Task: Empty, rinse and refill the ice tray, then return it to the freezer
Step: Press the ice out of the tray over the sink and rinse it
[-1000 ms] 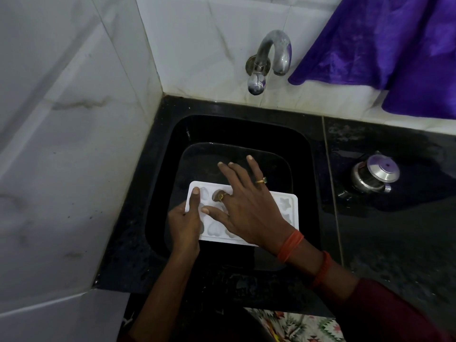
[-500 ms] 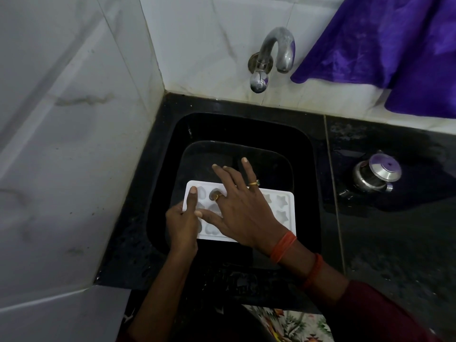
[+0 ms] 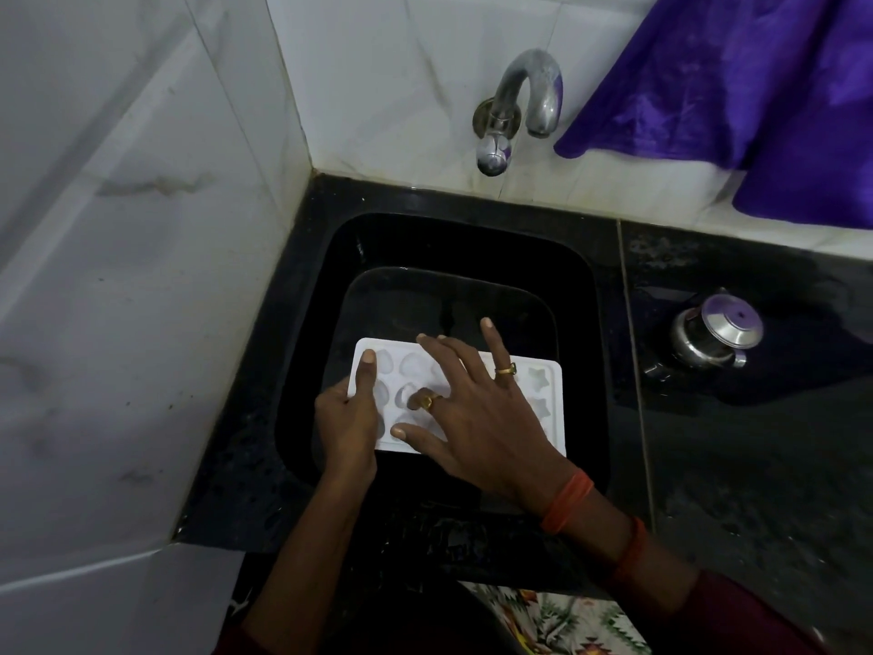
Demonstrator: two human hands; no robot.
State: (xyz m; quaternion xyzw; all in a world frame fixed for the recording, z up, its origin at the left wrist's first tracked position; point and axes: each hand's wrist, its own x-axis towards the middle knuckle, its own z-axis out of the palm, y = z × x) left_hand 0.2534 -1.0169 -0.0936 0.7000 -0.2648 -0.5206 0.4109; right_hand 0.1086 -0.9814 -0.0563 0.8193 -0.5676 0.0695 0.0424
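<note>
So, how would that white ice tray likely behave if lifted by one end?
Probably light: the left hand grips just one edge of the ice tray in the sink. Likely somewhat bendy: thin white plastic with moulded cavities. Possibly slippery if wet, though wetness isn't visible.

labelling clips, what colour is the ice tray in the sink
White ice tray, shown best in the head view.

Dim, uneven light. We see the wall tiles left of the left hand softly lit, the black sink around both hands in deep shadow, and the white ice tray beneath them brightest. Highlights glint on the tap beyond the right hand. Tile joints bow at the frame edges, and detail is soft.
</note>
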